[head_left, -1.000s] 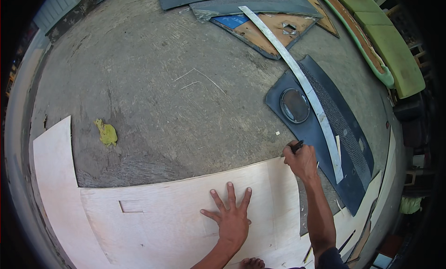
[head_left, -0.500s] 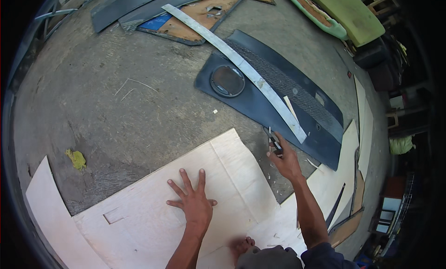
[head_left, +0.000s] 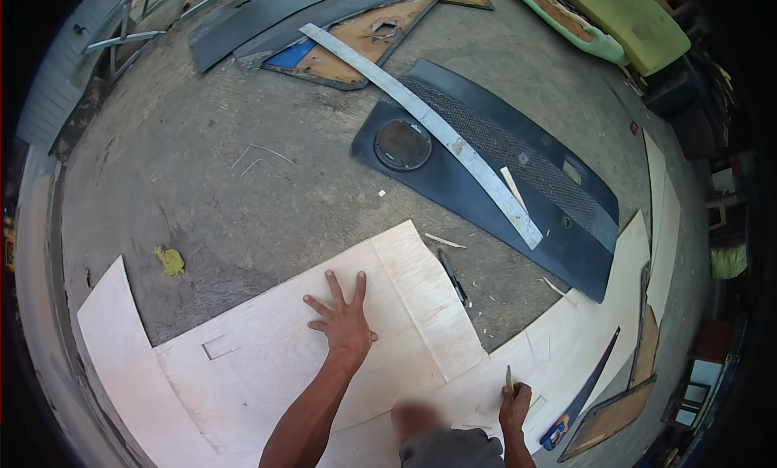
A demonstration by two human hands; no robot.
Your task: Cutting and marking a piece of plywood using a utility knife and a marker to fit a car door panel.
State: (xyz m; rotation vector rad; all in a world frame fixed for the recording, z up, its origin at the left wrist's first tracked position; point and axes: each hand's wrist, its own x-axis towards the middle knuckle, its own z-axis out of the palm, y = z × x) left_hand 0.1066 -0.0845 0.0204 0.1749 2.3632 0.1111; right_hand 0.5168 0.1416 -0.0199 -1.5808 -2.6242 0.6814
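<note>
A pale plywood sheet [head_left: 299,379] with a small rectangular cutout lies in front of me on the ground. My left hand [head_left: 346,326] is spread flat on it, fingers apart, holding nothing. On the right, over another pale plywood piece, my right hand [head_left: 515,405] is closed around a short, pencil-like tool [head_left: 509,378] with a yellowish shaft, its thin tip pointing away from me. A black cutter-like tool [head_left: 453,279] lies on the floor against the sheet's right edge. A blurred bare foot [head_left: 414,419] is at the sheet's near side.
A dark door panel [head_left: 486,201] with a round speaker lies ahead, a long metal strip [head_left: 429,116] across it. A blue-handled handsaw [head_left: 581,393] rests at right. Crumpled yellow-green scrap [head_left: 169,261] is at left. Wood slivers litter the floor [head_left: 210,201].
My right hand has let go of the black tool, now on the floor, and has come back toward me with the pencil-like tool. My left hand stays flat on the sheet.
</note>
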